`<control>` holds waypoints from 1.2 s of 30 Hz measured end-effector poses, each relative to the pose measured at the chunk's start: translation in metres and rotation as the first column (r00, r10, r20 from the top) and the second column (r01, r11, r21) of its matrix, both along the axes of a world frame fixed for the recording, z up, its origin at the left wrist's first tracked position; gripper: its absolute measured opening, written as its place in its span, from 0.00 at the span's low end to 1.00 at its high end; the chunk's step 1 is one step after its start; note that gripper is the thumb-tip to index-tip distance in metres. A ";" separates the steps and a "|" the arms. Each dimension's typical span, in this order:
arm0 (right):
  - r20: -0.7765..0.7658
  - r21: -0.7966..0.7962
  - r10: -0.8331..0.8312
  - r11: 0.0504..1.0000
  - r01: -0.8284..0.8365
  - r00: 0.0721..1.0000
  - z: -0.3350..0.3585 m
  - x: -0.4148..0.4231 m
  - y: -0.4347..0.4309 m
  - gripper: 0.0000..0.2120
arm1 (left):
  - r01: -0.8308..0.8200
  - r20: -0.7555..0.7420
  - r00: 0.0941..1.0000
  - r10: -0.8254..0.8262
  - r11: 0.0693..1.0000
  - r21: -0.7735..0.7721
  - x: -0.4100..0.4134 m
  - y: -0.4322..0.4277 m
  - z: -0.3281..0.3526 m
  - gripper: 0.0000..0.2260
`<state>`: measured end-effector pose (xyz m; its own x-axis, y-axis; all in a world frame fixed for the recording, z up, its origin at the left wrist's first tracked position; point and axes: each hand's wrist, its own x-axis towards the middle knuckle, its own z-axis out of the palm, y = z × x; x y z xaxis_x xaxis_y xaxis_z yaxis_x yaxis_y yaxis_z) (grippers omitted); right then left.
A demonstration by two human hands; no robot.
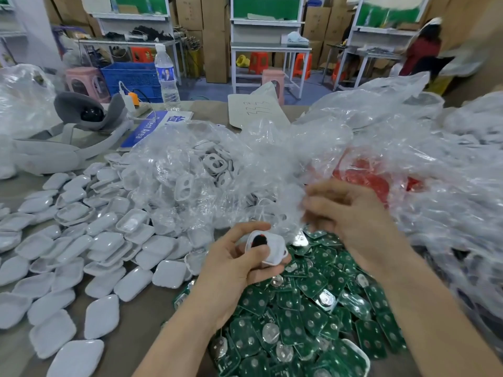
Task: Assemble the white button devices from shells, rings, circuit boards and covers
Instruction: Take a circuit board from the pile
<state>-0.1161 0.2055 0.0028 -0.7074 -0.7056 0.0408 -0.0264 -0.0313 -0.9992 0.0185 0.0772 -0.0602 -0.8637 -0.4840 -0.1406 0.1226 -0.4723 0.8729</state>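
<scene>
My left hand [239, 262] grips a white shell [272, 247] with a dark piece seated in one of its holes, held above the heap of green circuit boards [304, 317]. My right hand [351, 216] hovers just right of it, blurred, its fingers curled toward the shell; whether they pinch anything cannot be made out. White covers [81, 251] lie spread over the left of the table. A clear bag of white shells [201, 170] sits behind my hands. Red parts [373, 180] show through another clear bag at the right.
Crumpled clear plastic bags [408, 148] crowd the right side and back. A grey headset [68, 137], a blue sign [152, 126], a water bottle [167, 77] and a paper sheet [255, 110] lie at the table's far edge. Workbenches, stools and a seated person [424, 50] are beyond.
</scene>
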 end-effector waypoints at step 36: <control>-0.126 -0.083 -0.011 0.997 0.000 0.992 -0.050 0.008 0.012 0.18 | 0.227 0.010 0.974 -0.227 0.973 -0.040 0.004 -0.002 -0.003 0.24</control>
